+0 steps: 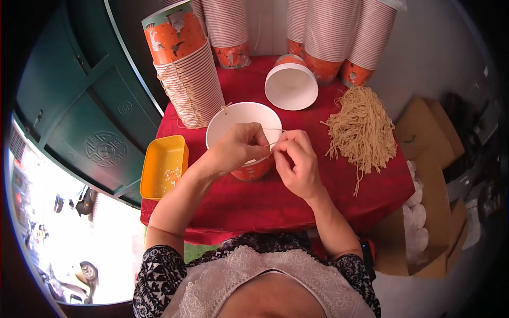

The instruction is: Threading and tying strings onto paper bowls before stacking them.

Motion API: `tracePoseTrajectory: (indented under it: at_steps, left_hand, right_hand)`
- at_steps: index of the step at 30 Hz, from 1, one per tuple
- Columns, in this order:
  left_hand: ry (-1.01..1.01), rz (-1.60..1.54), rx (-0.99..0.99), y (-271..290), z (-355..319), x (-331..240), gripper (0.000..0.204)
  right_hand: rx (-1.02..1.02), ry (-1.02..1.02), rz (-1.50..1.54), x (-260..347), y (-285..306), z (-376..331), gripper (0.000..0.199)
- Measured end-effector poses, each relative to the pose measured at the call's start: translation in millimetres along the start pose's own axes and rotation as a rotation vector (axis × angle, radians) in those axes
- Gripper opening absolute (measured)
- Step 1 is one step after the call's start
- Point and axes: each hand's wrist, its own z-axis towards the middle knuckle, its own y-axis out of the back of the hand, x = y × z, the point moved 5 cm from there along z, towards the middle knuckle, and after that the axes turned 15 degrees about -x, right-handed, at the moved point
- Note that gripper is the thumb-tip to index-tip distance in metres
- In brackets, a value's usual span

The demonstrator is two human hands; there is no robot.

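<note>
A large paper bucket [218, 127], white inside and orange outside, stands upright at the middle of the table. Over its near rim my left hand [241, 146] pinches a thin beige string [273, 129]. Close beside it, my right hand [298, 161] has its fingertips closed on the same string, almost touching the left fingers. The string runs by the bucket's rim; whether it passes through the rim there is hidden by my fingers. At the rim's far left a small knot of string [226, 108] shows. To the right lies a loose heap of beige strings [363, 130].
A tall leaning stack of buckets [191, 85] with strings stands at the left. Another bucket [291, 87] lies tipped behind. Wrapped bucket stacks [328, 32] line the back. A yellow tray [148, 169] holds small bits. Open cardboard boxes [437, 212] sit right of the red-clothed table [339, 206].
</note>
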Motion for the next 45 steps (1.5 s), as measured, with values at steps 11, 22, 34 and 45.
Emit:
tracePoseTrajectory:
  at_steps: [11, 22, 34, 45]
  left_hand:
    - [-0.619, 0.400, -0.284, -6.9, -17.2, -18.1, 0.014]
    - [-0.683, 0.624, -0.458, -14.6, -27.0, -12.9, 0.014]
    - [-0.744, 0.609, -0.436, -15.9, -28.6, -13.4, 0.016]
    - [-0.566, 0.378, -0.375, -6.2, -24.7, -12.7, 0.008]
  right_hand:
    - [0.005, -0.004, -0.063, -10.8, -8.0, 1.6, 0.012]
    - [0.021, -0.028, -0.051, -11.9, -8.0, 0.8, 0.012]
    - [0.206, -0.150, 0.038, -24.8, -13.7, -1.7, 0.007]
    - [0.026, -0.219, 0.109, -14.6, -9.8, -2.4, 0.010]
